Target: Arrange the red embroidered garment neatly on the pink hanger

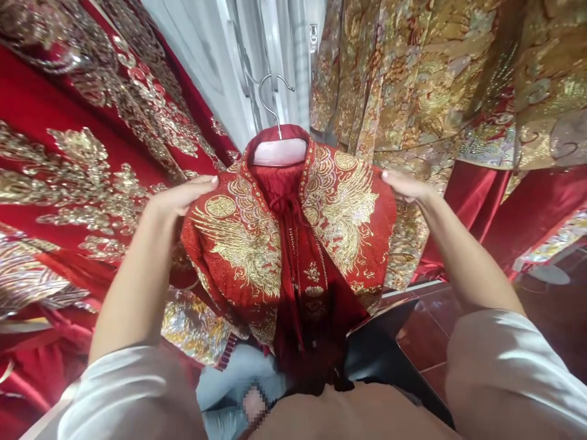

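A red jacket point(367, 244) with gold phoenix-like embroidery hangs on a hanger point(280, 153) with a metal hook, facing me. My left hand point(188, 192) grips the shoulder at the left, thumb on top and fingers hidden behind the cloth. At the opposite shoulder, my right hand point(406, 185) holds the jacket in the same way. The front falls open around a dark red inner panel with a tied cord at the neck. Whether the hook rests on anything cannot be made out.
Red garments with gold sequins point(87, 159) hang close on the left. Gold embroidered cloth point(426, 79) fills the upper right, above red satin point(477, 201). Pale curtains point(197, 55) stand behind the hanger. Below are a black flat surface point(385, 354) and reddish floor tiles point(431, 336).
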The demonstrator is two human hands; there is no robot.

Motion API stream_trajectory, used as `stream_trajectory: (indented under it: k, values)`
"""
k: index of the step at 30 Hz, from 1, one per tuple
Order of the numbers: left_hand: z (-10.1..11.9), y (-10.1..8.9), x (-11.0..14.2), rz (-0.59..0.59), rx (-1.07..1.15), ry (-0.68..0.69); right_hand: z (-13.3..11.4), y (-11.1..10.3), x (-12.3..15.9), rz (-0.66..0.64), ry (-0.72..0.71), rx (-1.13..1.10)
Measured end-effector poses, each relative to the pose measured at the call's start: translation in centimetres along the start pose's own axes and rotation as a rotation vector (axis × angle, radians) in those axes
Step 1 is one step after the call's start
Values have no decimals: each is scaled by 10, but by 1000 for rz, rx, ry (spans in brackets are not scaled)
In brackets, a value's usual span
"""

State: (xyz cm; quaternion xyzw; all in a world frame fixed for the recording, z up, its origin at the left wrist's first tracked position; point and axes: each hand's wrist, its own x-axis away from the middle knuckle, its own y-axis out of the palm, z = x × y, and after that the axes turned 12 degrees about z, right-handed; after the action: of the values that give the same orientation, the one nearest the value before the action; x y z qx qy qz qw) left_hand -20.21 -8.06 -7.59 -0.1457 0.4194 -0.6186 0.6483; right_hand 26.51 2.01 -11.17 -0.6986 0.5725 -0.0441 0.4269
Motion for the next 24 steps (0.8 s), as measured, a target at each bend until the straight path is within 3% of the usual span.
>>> stream_trajectory:
  k: [1,3,5,6,8,11,12,13,15,17,18,20,22,24]
  values:
    - [3,-3,3,-30,56,-47,-4,-4,4,69,-9,74]
    - [9,-7,10,-86,211,-175,-15,-10,15,343,-71,228]
    - [12,-5,16,-65,256,-213,-22,-9,29,644,-92,340]
    - [12,-2,18,-27,257,-221,-23,-6,37,722,-65,372]
    - [13,5,21,96,233,-213,-17,3,49,687,76,404]
    - [19,10,28,265,114,-102,-6,13,60,367,306,403]
    - [22,11,33,333,40,-35,-6,15,64,342,341,427]
    - [26,13,40,418,-60,42,-10,18,69,400,340,463]
    - [34,29,62,707,-291,196,-25,34,86,701,229,531]
    - [39,66,90,1031,-469,284,-45,68,110,974,30,530]
    - [38,93,105,1165,-504,286,-53,93,123,1026,-65,515]
    - [31,156,133,1088,-587,213,-59,147,147,926,-142,530]
    - [16,214,155,1052,-688,54,-48,193,163,764,-42,584]
    - [-2,248,171,977,-719,-28,-24,218,172,702,82,547]
